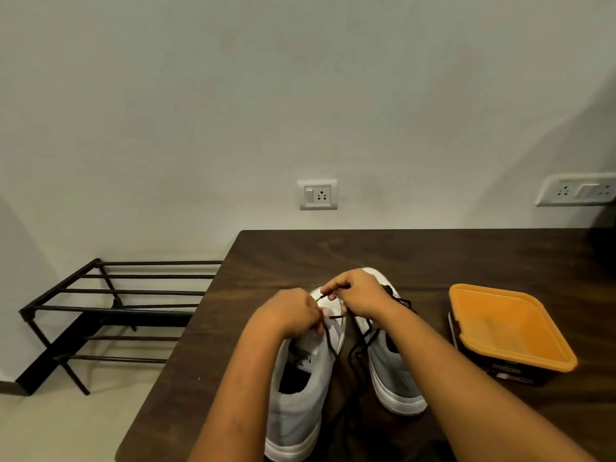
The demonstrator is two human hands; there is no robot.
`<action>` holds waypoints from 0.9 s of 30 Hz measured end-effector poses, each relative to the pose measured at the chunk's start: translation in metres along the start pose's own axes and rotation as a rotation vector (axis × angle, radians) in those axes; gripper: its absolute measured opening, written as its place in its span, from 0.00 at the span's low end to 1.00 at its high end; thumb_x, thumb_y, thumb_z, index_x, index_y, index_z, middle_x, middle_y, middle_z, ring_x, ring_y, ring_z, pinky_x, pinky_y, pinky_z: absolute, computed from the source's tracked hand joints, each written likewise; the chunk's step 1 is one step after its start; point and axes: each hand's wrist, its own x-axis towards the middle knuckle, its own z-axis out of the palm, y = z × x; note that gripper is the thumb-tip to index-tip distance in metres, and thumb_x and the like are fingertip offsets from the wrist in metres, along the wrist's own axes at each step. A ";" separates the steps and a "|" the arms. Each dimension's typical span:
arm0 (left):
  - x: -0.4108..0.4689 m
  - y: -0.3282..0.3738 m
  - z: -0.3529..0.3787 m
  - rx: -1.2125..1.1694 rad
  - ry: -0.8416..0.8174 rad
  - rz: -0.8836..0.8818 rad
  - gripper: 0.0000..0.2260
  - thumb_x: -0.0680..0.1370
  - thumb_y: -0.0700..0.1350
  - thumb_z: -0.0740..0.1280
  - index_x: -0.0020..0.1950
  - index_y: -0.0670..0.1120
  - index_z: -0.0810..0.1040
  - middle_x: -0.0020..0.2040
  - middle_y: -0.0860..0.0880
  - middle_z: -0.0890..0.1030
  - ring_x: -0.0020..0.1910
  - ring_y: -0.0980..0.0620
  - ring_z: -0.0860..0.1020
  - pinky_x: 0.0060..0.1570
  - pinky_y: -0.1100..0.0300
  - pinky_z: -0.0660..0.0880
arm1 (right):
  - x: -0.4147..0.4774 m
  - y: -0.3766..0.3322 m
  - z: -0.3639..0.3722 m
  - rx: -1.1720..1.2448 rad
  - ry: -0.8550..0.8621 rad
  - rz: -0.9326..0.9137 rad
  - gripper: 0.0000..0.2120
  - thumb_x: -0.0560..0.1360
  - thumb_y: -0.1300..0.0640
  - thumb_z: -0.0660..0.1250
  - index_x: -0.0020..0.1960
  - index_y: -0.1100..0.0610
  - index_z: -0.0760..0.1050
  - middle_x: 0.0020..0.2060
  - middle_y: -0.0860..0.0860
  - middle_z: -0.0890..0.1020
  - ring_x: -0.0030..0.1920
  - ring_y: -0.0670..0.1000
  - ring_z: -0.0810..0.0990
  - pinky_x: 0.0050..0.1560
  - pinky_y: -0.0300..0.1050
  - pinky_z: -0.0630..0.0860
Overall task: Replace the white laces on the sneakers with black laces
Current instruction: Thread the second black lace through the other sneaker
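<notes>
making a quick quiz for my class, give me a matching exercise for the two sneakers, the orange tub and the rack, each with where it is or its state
Things
1. left sneaker
2. right sneaker
3. orange tub
4. metal rack

Places or states
a. on the floor, left of the table
b. open-topped, on the table's right part
c. under the left hand and right hand, which pinch a black lace
d. between the other sneaker and the tub, already laced in black

Pairs: 1-c, 2-d, 3-b, 4-a
</notes>
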 end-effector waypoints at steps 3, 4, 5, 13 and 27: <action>0.014 -0.020 0.015 0.057 0.218 -0.061 0.07 0.75 0.48 0.66 0.48 0.46 0.80 0.48 0.47 0.80 0.51 0.46 0.78 0.50 0.54 0.76 | 0.004 0.003 0.007 -0.120 0.006 -0.008 0.08 0.75 0.66 0.65 0.43 0.62 0.83 0.34 0.57 0.82 0.19 0.41 0.72 0.26 0.32 0.72; 0.017 -0.023 0.024 0.092 0.225 -0.076 0.10 0.74 0.47 0.65 0.52 0.47 0.79 0.54 0.46 0.79 0.54 0.46 0.77 0.52 0.53 0.76 | 0.004 0.004 0.008 -0.136 0.006 -0.007 0.06 0.74 0.65 0.68 0.41 0.63 0.83 0.29 0.55 0.81 0.18 0.40 0.72 0.26 0.32 0.72; 0.020 -0.025 0.033 0.110 0.220 -0.085 0.12 0.74 0.47 0.64 0.57 0.47 0.77 0.57 0.46 0.78 0.56 0.45 0.76 0.53 0.54 0.75 | 0.005 0.005 0.009 -0.138 0.004 -0.001 0.05 0.73 0.64 0.70 0.40 0.63 0.83 0.27 0.54 0.79 0.19 0.41 0.72 0.27 0.32 0.72; 0.036 -0.031 0.046 0.087 0.388 -0.161 0.10 0.77 0.44 0.62 0.57 0.47 0.79 0.57 0.43 0.79 0.57 0.42 0.76 0.53 0.54 0.73 | 0.011 0.012 0.023 -0.291 0.057 -0.014 0.14 0.69 0.66 0.69 0.30 0.53 0.70 0.30 0.48 0.76 0.30 0.46 0.75 0.36 0.41 0.75; 0.037 -0.046 0.036 -0.298 0.295 -0.270 0.05 0.76 0.46 0.68 0.40 0.50 0.79 0.51 0.45 0.82 0.53 0.46 0.78 0.46 0.61 0.70 | 0.007 0.004 0.042 -0.288 0.068 -0.174 0.14 0.68 0.62 0.68 0.33 0.45 0.69 0.36 0.45 0.80 0.42 0.50 0.81 0.47 0.48 0.79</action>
